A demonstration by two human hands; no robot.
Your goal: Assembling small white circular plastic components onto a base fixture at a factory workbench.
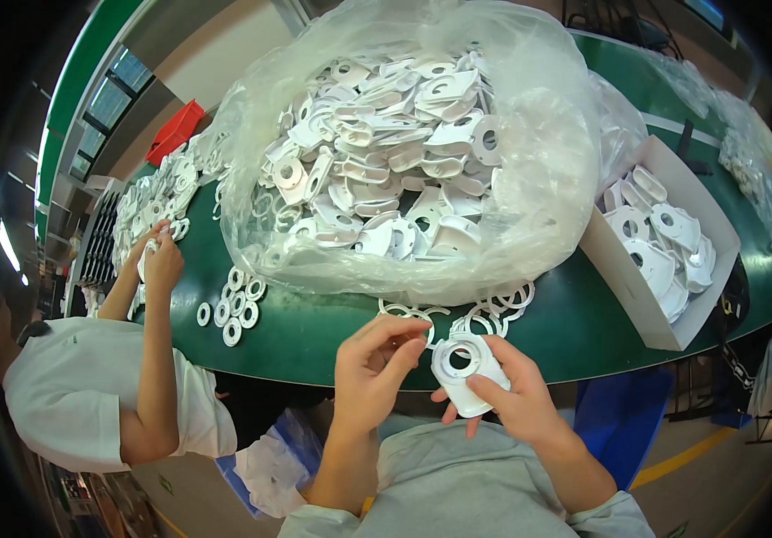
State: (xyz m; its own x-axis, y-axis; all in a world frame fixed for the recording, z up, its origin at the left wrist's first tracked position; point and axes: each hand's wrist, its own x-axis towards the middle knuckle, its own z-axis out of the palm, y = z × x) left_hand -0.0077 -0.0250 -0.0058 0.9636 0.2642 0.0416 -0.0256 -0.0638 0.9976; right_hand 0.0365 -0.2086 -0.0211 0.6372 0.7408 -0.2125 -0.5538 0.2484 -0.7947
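In front of my chest, my right hand (518, 394) grips a white plastic housing (477, 405) by its right side and lower end. The piece has a round, rimmed hole at its top and a rounded tail. Just left of it is my left hand (372, 368), thumb and fingers closed together near the hole's rim; whatever they pinch, if anything, I cannot make out. Beyond my hands, thin white rings (500, 310) lie at the table edge, partly hidden by my fingers. A large clear plastic bag (538, 170) full of similar white housings (386, 134) stands behind them.
The green table (314, 336) curves around me. At right stands a cardboard box (623, 287) of white housings. Small white washers (232, 334) cluster at left, near a co-worker (108, 386) handling white parts. A red bin (175, 132) sits far left; a blue bin (623, 421) is below right.
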